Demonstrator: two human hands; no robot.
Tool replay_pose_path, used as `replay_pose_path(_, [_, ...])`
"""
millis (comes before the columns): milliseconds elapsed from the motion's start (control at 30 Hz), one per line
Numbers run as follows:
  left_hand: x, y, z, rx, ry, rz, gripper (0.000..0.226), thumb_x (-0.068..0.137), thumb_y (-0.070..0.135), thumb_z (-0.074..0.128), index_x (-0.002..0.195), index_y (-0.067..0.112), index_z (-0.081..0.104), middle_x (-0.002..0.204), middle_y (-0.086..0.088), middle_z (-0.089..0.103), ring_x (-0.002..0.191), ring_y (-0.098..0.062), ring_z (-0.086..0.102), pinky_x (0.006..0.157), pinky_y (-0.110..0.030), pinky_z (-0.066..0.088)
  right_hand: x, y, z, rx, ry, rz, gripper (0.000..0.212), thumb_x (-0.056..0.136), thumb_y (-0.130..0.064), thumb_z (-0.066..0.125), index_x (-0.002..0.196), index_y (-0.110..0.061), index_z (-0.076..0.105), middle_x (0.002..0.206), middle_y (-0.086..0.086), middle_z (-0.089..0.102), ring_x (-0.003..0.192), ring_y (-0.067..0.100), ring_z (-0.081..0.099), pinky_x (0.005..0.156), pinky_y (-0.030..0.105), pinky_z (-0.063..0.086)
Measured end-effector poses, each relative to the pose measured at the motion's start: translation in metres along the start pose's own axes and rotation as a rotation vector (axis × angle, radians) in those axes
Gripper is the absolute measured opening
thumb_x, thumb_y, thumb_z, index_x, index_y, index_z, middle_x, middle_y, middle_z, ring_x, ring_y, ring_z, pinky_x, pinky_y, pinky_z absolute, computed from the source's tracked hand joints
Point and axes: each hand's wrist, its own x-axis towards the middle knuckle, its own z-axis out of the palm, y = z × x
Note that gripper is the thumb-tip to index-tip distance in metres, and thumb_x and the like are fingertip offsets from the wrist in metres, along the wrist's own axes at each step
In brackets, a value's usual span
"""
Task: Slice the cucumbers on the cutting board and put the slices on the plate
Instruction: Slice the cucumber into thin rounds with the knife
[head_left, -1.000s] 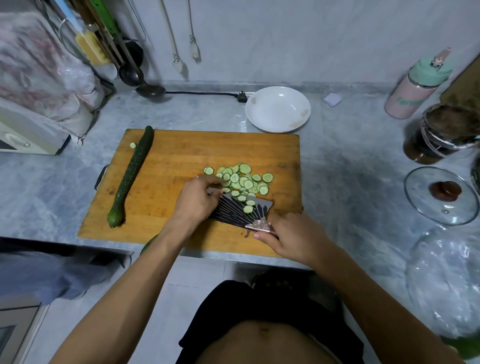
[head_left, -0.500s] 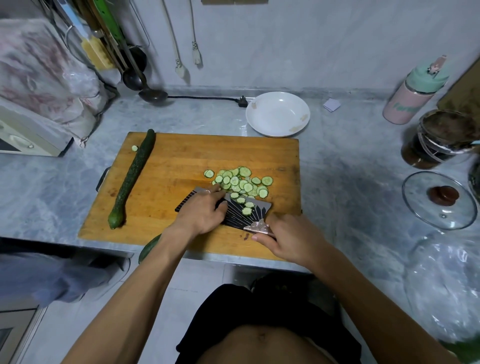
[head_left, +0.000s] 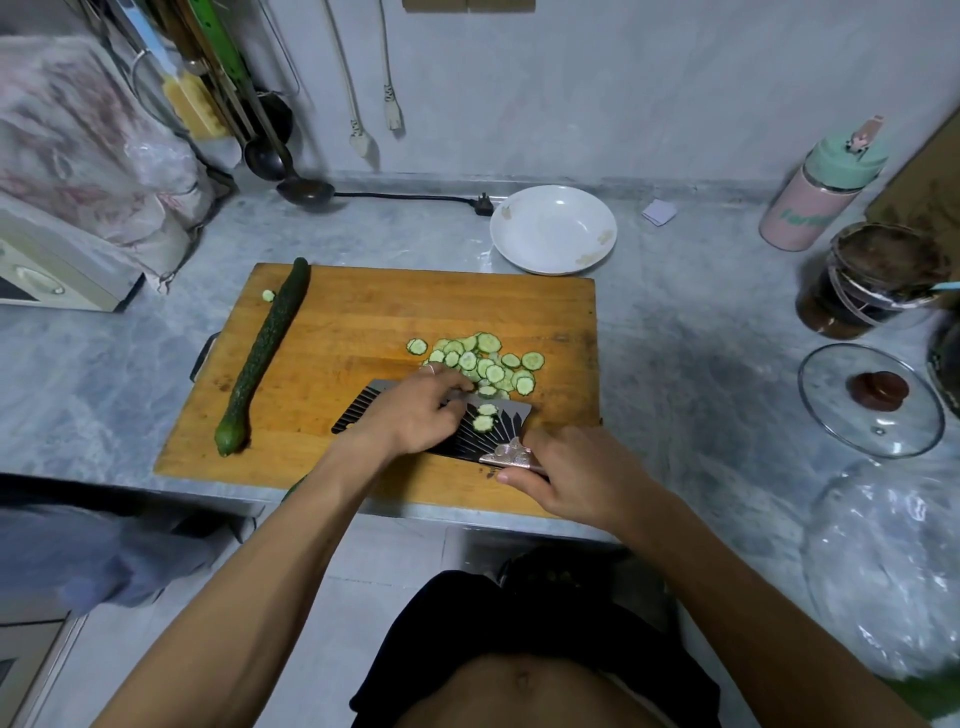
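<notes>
Grey marbled worktop (head_left: 675, 364) w/ rectangular wooden cutting board (head_left: 363, 322), grain scuffed. Long bumpy dark-green cucumber (head_left: 265, 348) lies whole on board's left side. Round white plate (head_left: 553, 228) just behind board, no slices in it. Black ribbed cleaver (head_left: 498, 431) lies flat; right hand (head_left: 582, 478), fingers curled round its handle. Left hand (head_left: 415, 410) on blade, fingers bent at the thin round slices (head_left: 488, 364) piled mid-board; whether pinching can't tell. Pink bottle (head_left: 810, 202), writing unreadable.

Pink bottle (head_left: 810, 195) with green cap, glass lid (head_left: 872, 401), dark jar (head_left: 872, 280) — ladle (head_left: 304, 187), black plug (head_left: 483, 204)
</notes>
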Motion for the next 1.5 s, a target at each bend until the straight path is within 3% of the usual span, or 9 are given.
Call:
replay_pose_path(100, [-0.002, -0.001, 0.0, -0.011, 0.07, 0.05, 0.038, 0.097, 0.019, 0.046, 0.133, 0.02, 0.058, 0.141, -0.002, 0.048, 0.13, -0.022, 0.044, 0.107, -0.035, 0.038, 0.002, -0.001, -0.001, -0.007, -0.01, 0.004, 0.059, 0.095, -0.066, 0.037, 0.099, -0.012, 0.059, 0.083, 0.004, 0.065, 0.07, 0.024, 0.062, 0.06, 0.036, 0.048])
replay_pose_path(267, [-0.031, 0.016, 0.005, -0.17, 0.111, 0.265, 0.021, 0.081, 0.012, 0.063, 0.091, 0.027, 0.074, 0.095, 0.012, 0.064, 0.094, -0.007, 0.06, 0.087, -0.032, 0.049, 0.004, 0.004, 0.004, 0.032, -0.046, 0.045, 0.059, 0.094, -0.067, 0.038, 0.099, -0.012, 0.059, 0.083, 0.004, 0.066, 0.07, 0.024, 0.062, 0.061, 0.038, 0.049])
replay_pose_path(400, [-0.025, 0.015, 0.018, -0.182, 0.117, 0.245, 0.009, 0.076, 0.028, 0.071, 0.085, 0.03, 0.074, 0.086, 0.014, 0.064, 0.084, -0.01, 0.063, 0.079, -0.035, 0.053, 0.004, 0.004, 0.005, 0.033, -0.05, 0.048, 0.057, 0.094, -0.067, 0.038, 0.095, -0.013, 0.058, 0.081, 0.003, 0.065, 0.068, 0.024, 0.062, 0.061, 0.039, 0.051])
replay_pose_path(600, [0.005, 0.006, 0.014, -0.168, 0.073, 0.198, 0.008, 0.087, 0.019, 0.074, 0.093, 0.023, 0.076, 0.091, 0.006, 0.065, 0.088, -0.013, 0.06, 0.081, -0.032, 0.049, 0.001, -0.003, 0.001, 0.035, -0.056, -0.009, 0.048, 0.095, -0.066, 0.039, 0.085, -0.02, 0.047, 0.081, 0.003, 0.061, 0.065, 0.019, 0.052, 0.06, 0.036, 0.046])
replay_pose_path(734, [0.022, -0.001, 0.014, -0.03, 0.115, 0.098, 0.015, 0.09, 0.019, 0.07, 0.104, 0.021, 0.074, 0.112, 0.002, 0.07, 0.103, -0.017, 0.064, 0.087, -0.032, 0.052, 0.001, -0.009, -0.001, 0.02, -0.067, -0.011, 0.055, 0.096, -0.065, 0.038, 0.095, -0.014, 0.058, 0.084, 0.002, 0.063, 0.068, 0.019, 0.055, 0.058, 0.032, 0.042])
replay_pose_path(967, [0.013, -0.009, 0.002, -0.005, 0.351, 0.049, 0.019, 0.092, 0.013, 0.064, 0.105, 0.023, 0.073, 0.106, 0.001, 0.069, 0.091, -0.018, 0.064, 0.076, -0.029, 0.052, 0.0, -0.004, 0.002, 0.056, -0.075, 0.035, 0.054, 0.096, -0.064, 0.039, 0.097, -0.014, 0.059, 0.082, -0.001, 0.062, 0.068, 0.018, 0.059, 0.06, 0.033, 0.049])
replay_pose_path(1167, [-0.035, -0.006, -0.002, -0.268, 0.718, 0.063, 0.011, 0.09, 0.013, 0.068, 0.097, 0.016, 0.076, 0.093, 0.006, 0.07, 0.085, -0.007, 0.059, 0.074, -0.009, 0.042, -0.005, -0.002, 0.013, 0.375, -0.062, 0.24, 0.047, 0.096, -0.058, 0.047, 0.074, -0.017, 0.055, 0.06, -0.007, 0.049, 0.053, 0.01, 0.046, 0.051, 0.03, 0.031])
replay_pose_path(1301, [-0.055, -0.026, 0.017, -0.358, 0.852, -0.008, 0.011, 0.088, 0.009, 0.068, 0.092, 0.016, 0.075, 0.089, 0.007, 0.07, 0.085, -0.005, 0.06, 0.076, -0.023, 0.049, -0.005, -0.009, 0.014, 0.622, -0.004, 0.363, 0.053, 0.098, -0.053, 0.046, 0.063, -0.014, 0.051, 0.056, 0.004, 0.052, 0.052, 0.014, 0.05, 0.054, 0.035, 0.037])
replay_pose_path(1501, [-0.058, -0.079, 0.066, -0.093, 0.644, -0.09, 0.027, 0.086, 0.032, 0.064, 0.108, 0.019, 0.074, 0.112, 0.002, 0.066, 0.099, -0.022, 0.062, 0.076, -0.037, 0.055, 0.007, -0.029, 0.013, 0.799, -0.058, 0.439, 0.065, 0.098, -0.06, 0.038, 0.083, 0.0, 0.06, 0.061, 0.009, 0.053, 0.052, 0.022, 0.049, 0.055, 0.035, 0.038])
